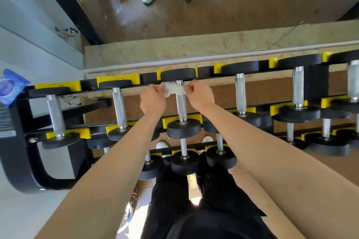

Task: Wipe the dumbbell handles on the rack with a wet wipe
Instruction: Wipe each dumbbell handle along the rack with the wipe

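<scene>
Left hand (152,97) and right hand (198,94) pinch crumpled white wet wipe (173,88) draped over knurled steel dumbbell handle (181,105); uneven pull, wipe likely tears or slips.

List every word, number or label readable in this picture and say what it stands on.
Nothing here reads clearly.
Blue packet at the rack's left end: print too blurred to read.
Label on the black rack frame: white lines of text, too small to read.
Dark marks on the wall: cannot tell whether they are writing.
Dumbbell heads: no numbers show.
</scene>
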Demonstrator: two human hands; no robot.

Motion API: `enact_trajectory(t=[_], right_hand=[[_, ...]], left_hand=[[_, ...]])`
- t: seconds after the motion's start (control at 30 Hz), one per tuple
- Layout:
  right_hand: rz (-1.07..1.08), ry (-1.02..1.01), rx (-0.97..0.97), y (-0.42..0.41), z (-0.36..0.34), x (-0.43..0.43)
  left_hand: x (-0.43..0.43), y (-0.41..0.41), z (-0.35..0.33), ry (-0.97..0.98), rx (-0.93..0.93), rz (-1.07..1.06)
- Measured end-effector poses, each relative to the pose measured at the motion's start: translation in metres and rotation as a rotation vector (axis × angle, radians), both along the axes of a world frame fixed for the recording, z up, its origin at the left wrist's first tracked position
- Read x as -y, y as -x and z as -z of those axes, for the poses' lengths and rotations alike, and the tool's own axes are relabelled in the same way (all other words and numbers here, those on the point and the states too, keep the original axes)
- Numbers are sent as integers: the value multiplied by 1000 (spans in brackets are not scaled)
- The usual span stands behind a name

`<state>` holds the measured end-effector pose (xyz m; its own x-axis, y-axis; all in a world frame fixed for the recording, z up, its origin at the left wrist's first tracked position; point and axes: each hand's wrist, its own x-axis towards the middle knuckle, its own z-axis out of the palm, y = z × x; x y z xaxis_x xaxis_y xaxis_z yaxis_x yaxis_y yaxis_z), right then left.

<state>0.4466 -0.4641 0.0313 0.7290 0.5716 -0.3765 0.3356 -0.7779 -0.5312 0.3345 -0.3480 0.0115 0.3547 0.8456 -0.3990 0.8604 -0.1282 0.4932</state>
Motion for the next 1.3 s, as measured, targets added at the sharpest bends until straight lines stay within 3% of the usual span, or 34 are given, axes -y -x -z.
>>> enact_trajectory(t=[0.17,0.37,0.57,0.8,0.93,1.0,1.1,1.3], right_hand=[[436,16,-110,-19,8,8],[390,-201,-317,2,7,-17],[718,-206,-336,-10,22,-7],[481,-278,-417,1,7,-15],[514,-141,-379,-11,17,13],[491,-105,-440,-10,18,23],[301,-128,-503,3,14,26],[187,4,-330,-14,18,55]], left_hand=[[24,-21,-8,-44,55,191],[-3,-4,11,178,64,-203],[14,-24,0,235,249,-114],[3,-8,11,294,111,-215],[11,-2,4,332,260,-11],[12,7,3,295,238,76],[9,27,12,281,124,24],[24,34,2,328,135,248]])
